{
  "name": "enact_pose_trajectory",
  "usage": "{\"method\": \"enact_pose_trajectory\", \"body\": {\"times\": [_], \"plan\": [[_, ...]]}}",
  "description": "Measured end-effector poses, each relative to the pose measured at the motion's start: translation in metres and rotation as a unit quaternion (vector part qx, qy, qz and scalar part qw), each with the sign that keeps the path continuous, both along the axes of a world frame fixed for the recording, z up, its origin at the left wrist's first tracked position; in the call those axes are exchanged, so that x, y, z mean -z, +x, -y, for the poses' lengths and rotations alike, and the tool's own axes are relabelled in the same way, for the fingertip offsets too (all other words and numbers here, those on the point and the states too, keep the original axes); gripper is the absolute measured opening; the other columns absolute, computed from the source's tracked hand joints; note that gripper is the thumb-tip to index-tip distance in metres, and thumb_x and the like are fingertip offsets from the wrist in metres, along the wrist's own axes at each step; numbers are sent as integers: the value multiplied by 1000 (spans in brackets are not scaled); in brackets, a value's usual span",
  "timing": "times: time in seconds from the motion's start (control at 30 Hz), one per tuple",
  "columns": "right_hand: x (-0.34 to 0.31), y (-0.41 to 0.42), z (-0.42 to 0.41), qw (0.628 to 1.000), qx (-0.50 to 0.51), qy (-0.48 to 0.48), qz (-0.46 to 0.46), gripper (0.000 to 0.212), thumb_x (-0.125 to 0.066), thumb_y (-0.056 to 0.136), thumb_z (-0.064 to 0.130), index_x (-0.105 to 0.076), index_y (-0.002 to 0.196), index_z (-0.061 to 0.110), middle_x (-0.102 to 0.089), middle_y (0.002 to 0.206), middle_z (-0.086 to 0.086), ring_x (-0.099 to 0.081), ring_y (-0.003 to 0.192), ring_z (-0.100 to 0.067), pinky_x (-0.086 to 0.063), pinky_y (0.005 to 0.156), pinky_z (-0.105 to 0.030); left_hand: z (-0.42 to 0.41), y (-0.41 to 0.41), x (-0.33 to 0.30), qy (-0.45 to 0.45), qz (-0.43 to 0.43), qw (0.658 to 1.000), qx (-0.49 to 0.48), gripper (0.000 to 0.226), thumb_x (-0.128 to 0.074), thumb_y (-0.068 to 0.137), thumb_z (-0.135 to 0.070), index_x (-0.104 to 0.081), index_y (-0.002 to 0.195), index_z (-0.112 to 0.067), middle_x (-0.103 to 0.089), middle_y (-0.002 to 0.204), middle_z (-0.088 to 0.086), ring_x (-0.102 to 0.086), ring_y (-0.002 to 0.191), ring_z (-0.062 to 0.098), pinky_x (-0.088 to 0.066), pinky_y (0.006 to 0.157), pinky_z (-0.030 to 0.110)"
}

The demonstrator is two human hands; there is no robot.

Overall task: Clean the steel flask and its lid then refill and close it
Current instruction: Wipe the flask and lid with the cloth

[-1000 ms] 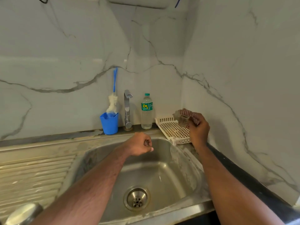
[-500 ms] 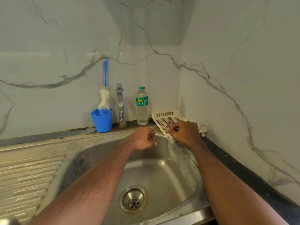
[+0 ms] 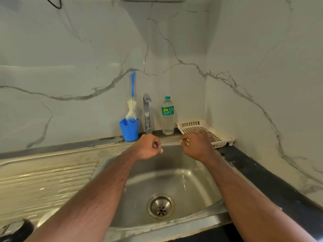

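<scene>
My left hand [image 3: 148,147] hovers over the back of the steel sink [image 3: 174,179] in a tight fist, just in front of the tap [image 3: 147,112]; nothing shows in it. My right hand [image 3: 196,145] hangs beside it with loosely bent fingers, at the near edge of the white perforated tray [image 3: 190,125]. A brownish scrub pad [image 3: 211,137] lies on that tray just behind my right hand. At the bottom left corner a steel object with a black part [image 3: 16,229], possibly the flask, sits on the drainboard [image 3: 43,180], mostly cut off.
A blue cup [image 3: 129,130] holding a blue-handled bottle brush [image 3: 132,107] stands left of the tap. A clear water bottle [image 3: 167,116] stands right of it. The drain [image 3: 160,206] is in the basin floor. A black counter [image 3: 262,182] runs along the right wall.
My right hand came down from above the tray, left the scrub pad on it and moved toward the sink. My left fist stayed over the basin.
</scene>
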State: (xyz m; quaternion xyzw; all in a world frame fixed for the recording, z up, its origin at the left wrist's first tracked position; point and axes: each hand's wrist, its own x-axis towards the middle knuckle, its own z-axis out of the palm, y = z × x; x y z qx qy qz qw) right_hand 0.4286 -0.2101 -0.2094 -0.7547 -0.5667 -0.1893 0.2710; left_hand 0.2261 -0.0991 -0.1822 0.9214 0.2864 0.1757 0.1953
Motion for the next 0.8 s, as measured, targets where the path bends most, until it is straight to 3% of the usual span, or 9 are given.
{"method": "enact_pose_trajectory", "body": {"times": [0.2,0.33,0.43,0.6,0.8], "plan": [[-3,-46,-3,998,-30,-42,39,23,-56,94,37,-75,99,26,-75,95,4,-65,94,-20,-35,100,-37,2,-36,-9,23,17,999,-29,11,-78,87,-16,-71,81,-11,-70,74,1,-58,63,1,-39,54,4],[-2,-74,-5,995,-63,-58,49,25,-54,94,40,-74,100,27,-76,98,5,-66,97,-19,-39,98,-36,2,-69,-14,34,24,998,-45,9,-78,85,-15,-73,83,-9,-72,77,6,-59,64,3,-47,62,14],[0,-97,-6,992,-83,-69,65,24,-54,96,39,-74,102,27,-75,100,6,-66,99,-18,-38,99,-38,6,-94,-20,43,35,997,-58,8,-79,84,-12,-74,80,-8,-71,72,2,-59,62,-1,-51,66,19],[0,-137,-3,989,-118,-63,69,26,-52,98,39,-74,107,28,-75,104,8,-65,101,-14,-36,103,-39,14,-133,-29,54,42,995,-78,4,-78,83,-7,-75,81,-5,-69,69,-5,-58,57,-9,-43,60,4],[-3,-154,9,993,-112,-26,15,21,-57,96,37,-75,95,25,-75,91,8,-66,89,-16,-41,98,-37,27,-161,-40,65,55,992,-89,5,-78,82,-4,-75,78,-5,-63,61,-16,-58,57,-11,-41,58,4]]}}
